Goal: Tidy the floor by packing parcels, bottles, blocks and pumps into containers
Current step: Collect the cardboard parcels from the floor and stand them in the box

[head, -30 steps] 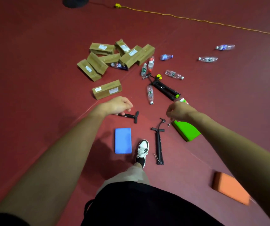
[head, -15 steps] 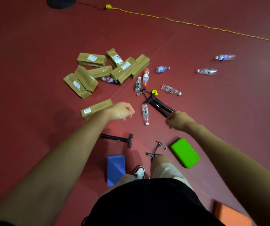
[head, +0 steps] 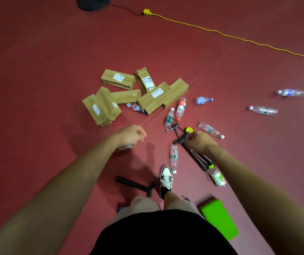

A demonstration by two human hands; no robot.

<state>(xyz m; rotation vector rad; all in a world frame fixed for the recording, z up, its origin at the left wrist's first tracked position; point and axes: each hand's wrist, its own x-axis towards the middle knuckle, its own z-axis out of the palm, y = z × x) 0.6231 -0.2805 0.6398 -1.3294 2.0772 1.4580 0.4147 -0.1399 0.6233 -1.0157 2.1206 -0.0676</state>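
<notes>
Far left on the red floor (head: 37, 70): heap of brown parcels (head: 110, 105), tumbled across each other, white labels on several. Crushed bottle (head: 135, 107) wedged under the heap's right end.

Near side of the heap: left hand (head: 131, 135) above the floor, grip curled tight, nothing seen inside it. Pale blur just beneath, too smeared to name.

Nearer again: short black pump (head: 134, 185) flat on the floor, T-handle at its right end, just left of a black-and-white shoe (head: 166, 178).

Right of the parcels: green-label bottle (head: 170, 118) and red-label bottle (head: 181, 107) lying side by side, blue bottle (head: 202, 100) a little farther right. Clear bottle (head: 173, 157) lying just beyond the shoe.

Centre right: right hand (head: 200, 142), grip closed round the shaft of a long black pump (head: 197, 159) close below its handle. Yellow gauge (head: 189, 129) just beyond the knuckles. Pump slanting from far left to near right, its near end beside a green-and-orange-label bottle (head: 218, 178). Ribbed clear bottle (head: 210, 130) just right of the hand.

Near right: green block (head: 219, 218) flat on the floor.

Far right, well apart from the rest: two more bottles (head: 263, 110), both lying down. Yellow cable (head: 239, 38) across the far floor.
</notes>
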